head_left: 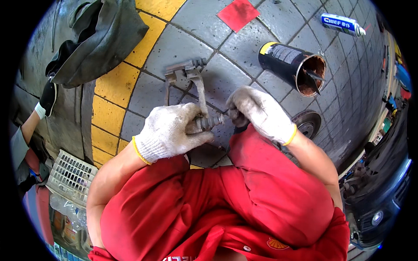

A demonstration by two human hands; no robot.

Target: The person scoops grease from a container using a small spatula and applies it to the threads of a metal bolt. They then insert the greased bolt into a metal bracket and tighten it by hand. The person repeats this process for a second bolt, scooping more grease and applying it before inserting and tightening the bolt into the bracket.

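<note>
My left hand (167,130), in a white knit glove with a yellow cuff, is wrapped round one end of a grey metal brake caliper bracket (201,89). A ribbed rubber boot (209,123) with a pin tip pokes out past its fingers toward the right. At the bracket's far end, a second ribbed boot (199,62) shows. My right hand (257,108), gloved the same way, is closed just right of the near pin, above my knee. Its curled fingertips look dark, and whatever they pinch is hidden. A small gap separates that hand from the bracket.
A black can (281,63) of brown grease lies tipped at the right, with a dark flat blade (311,77) in its mouth. Beyond it lies a blue-and-white spray can (342,25). A brake disc (307,125) is beside my right forearm. Another person's shoe (48,96) is at far left.
</note>
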